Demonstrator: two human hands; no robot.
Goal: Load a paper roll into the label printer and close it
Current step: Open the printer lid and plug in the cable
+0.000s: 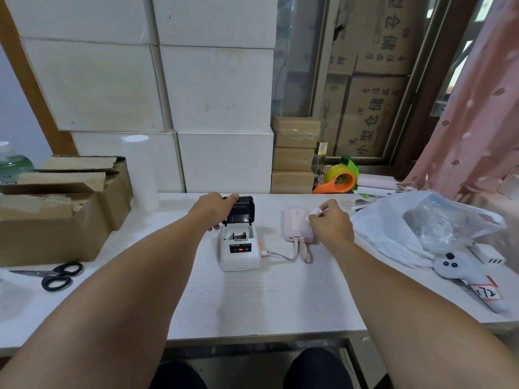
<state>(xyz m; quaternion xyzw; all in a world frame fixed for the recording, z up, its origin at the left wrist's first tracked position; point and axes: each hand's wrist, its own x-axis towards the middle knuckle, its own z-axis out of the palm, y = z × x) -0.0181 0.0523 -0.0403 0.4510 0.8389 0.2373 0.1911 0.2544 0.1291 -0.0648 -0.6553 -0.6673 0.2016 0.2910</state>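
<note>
A small white label printer (240, 254) stands in the middle of the white table (252, 301). Its black-lined lid (242, 210) is swung up and back, and the paper bay below it shows dark parts with no roll in it. My left hand (214, 210) grips the top left edge of the raised lid. To the right, my right hand (330, 220) pinches a small white paper roll (314, 214) above a pink power bank (297, 224). A pink cable (280, 255) joins the power bank to the printer's right side.
Open cardboard boxes (56, 209) and black scissors (57, 276) lie at the left. A white plastic bag (421, 226), a white controller (460, 272) and an orange tape dispenser (338, 181) sit at the right. Stacked white boxes (216, 108) form the back wall.
</note>
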